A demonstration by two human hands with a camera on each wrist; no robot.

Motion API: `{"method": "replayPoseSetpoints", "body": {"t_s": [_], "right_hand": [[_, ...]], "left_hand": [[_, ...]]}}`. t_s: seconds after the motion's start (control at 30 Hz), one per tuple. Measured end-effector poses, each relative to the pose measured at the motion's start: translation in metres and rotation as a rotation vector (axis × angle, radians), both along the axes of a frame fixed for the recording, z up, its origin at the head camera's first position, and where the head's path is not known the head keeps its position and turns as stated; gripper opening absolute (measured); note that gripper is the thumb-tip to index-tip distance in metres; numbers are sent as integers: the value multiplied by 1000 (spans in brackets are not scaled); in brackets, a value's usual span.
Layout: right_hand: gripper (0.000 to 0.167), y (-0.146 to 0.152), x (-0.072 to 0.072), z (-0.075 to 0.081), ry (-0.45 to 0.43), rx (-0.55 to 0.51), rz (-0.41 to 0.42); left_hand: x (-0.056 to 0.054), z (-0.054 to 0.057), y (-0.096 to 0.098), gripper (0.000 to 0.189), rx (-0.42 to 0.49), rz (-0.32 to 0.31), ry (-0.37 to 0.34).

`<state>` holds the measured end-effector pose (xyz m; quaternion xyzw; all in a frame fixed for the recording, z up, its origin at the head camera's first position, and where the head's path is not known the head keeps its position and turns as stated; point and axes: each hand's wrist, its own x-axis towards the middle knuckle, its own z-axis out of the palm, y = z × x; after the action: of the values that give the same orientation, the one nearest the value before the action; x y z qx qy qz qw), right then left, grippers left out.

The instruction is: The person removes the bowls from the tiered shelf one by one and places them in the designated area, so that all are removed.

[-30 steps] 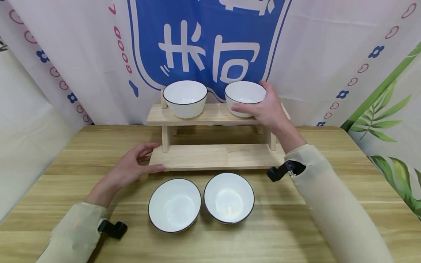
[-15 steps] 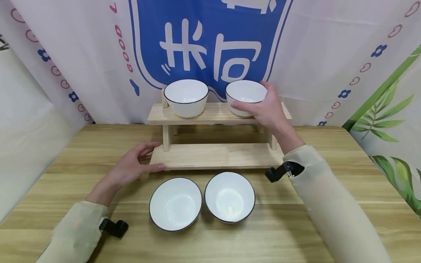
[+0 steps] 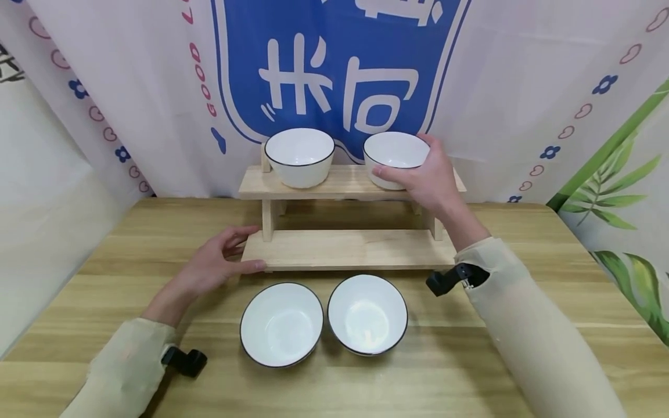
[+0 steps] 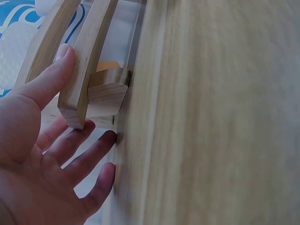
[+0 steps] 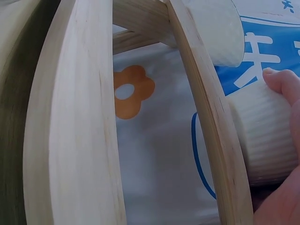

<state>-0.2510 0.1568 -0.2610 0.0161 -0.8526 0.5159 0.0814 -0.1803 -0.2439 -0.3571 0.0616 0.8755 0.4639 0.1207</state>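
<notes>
A two-tier wooden shelf [image 3: 345, 248] stands on the table. My left hand [image 3: 215, 262] holds the left end of its lower board, thumb along the front edge and fingers around the end; in the left wrist view, the lower fingers reach down to the tabletop. On the upper board, my right hand [image 3: 431, 177] grips a white dark-rimmed bowl [image 3: 389, 152] on the right side, thumb in front and fingers behind. The right wrist view shows this bowl's ribbed outside [image 5: 267, 136]. A matching bowl [image 3: 299, 159] sits to its left on the same board.
Two more white bowls stand side by side on the table before the shelf, a left one [image 3: 282, 325] and a right one [image 3: 367, 315]. A printed cloth [image 3: 502, 87] hangs close behind the shelf. The wooden tabletop [image 3: 460, 371] extends around them.
The whole head view has shifted slightly. Both hands keep their places on the shelf and the right upper bowl, and the bowls show no clear movement.
</notes>
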Motion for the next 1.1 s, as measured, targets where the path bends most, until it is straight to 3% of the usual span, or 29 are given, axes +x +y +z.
{"method": "replayPoseSetpoints", "body": {"t_s": [1.1], "right_hand": [[120,21,32,0,6,-25,50]], "left_hand": [[-1,0,1,92,14,-9,15]]}}
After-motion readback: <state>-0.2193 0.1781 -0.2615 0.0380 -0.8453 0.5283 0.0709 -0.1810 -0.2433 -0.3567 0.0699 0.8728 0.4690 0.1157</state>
